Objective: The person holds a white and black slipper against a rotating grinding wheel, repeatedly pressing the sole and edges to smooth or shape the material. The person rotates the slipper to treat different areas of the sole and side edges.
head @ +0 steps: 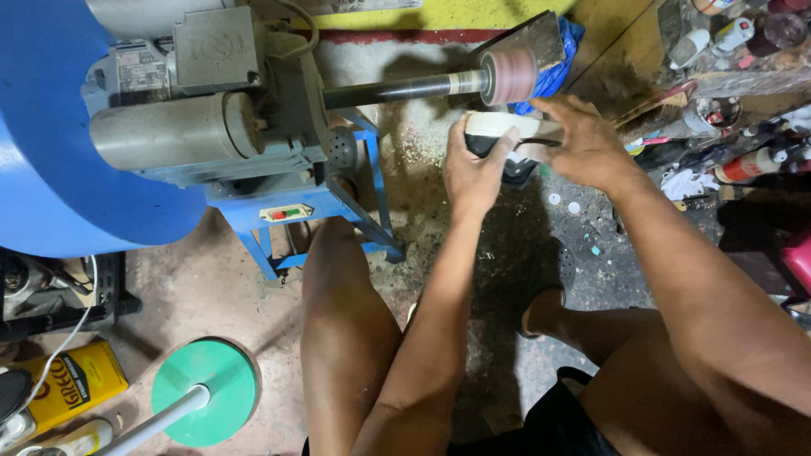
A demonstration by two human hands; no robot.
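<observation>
You've got the shoe clamped in both hands, left hand and right hand, just under the drum. Looks light, with a stiff sole; keep gripping both ends.

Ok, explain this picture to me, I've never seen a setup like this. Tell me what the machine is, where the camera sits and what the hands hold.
The camera sits on the person's head and looks down past their bare knees. The left hand and right hand together hold a shoe with a pale sole just under a pink sanding drum. The drum sits at the end of a dark shaft running from a grey motor on a blue stand. Dust covers the floor. Bottles clutter the right.
</observation>
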